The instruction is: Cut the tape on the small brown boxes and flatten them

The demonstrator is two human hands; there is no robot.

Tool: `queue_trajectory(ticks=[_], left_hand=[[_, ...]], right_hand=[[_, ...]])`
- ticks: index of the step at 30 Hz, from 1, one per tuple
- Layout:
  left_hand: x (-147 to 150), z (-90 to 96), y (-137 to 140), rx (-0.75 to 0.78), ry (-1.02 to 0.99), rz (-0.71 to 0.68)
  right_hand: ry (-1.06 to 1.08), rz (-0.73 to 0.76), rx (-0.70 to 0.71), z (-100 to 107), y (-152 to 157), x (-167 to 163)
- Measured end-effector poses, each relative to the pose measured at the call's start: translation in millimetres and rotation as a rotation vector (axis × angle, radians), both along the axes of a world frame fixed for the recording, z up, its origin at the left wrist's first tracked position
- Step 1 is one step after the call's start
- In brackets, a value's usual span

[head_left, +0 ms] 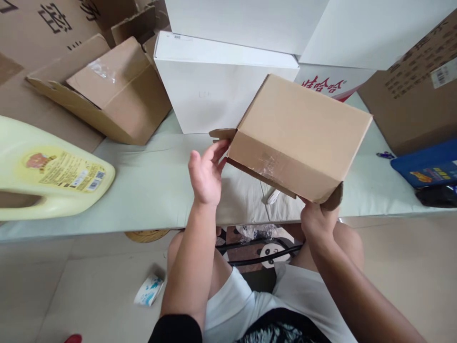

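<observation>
A small brown cardboard box is held tilted above the cloth-covered table, with clear tape along its near side. My right hand grips its lower right corner, beside a dark, bent flap; some of the fingers are hidden by the box. At the box's left end, my left hand touches the edge below a projecting flap. Its thumb stands well apart from its fingers, and the fingertips are partly hidden. Beneath the box, a small white object lies on the pale green cloth.
An open cardboard box stands at the back left, near a yellow jug. White boxes line the back. To the right are a blue package and a large carton. A paper cup lies on the floor.
</observation>
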State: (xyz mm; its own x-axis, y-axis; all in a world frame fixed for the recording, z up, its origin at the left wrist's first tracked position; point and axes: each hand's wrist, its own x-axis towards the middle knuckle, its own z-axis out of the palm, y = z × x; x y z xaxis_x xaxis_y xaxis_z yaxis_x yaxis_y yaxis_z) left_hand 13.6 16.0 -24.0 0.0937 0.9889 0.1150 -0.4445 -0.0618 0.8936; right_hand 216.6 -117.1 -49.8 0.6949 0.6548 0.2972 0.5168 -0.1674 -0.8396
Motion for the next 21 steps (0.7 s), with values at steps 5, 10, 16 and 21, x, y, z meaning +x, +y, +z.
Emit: queue_trajectory(ticks=[5,10,16,21], left_hand=[[-1.7,3.3,2.1,0.018,-0.081,-0.163],[4.1,-8.4,5.5,-0.096,-0.042,-0.160],[9.6,-20.1,10.1,-0.155,0.013,-0.072],[9.0,-23.4,13.7,-0.148,-0.072,0.029]], right_hand=[[-0.235,-0.089,-0.112,-1.2,-5.4,5.2],[-0.215,0.000,-0.165,-1.0,3.4,-0.3],[-0.127,0.060,-0.214,-1.4,10.5,-5.1],[-0.026,0.168,-0.095,-3.8,12.2,-9.1]])
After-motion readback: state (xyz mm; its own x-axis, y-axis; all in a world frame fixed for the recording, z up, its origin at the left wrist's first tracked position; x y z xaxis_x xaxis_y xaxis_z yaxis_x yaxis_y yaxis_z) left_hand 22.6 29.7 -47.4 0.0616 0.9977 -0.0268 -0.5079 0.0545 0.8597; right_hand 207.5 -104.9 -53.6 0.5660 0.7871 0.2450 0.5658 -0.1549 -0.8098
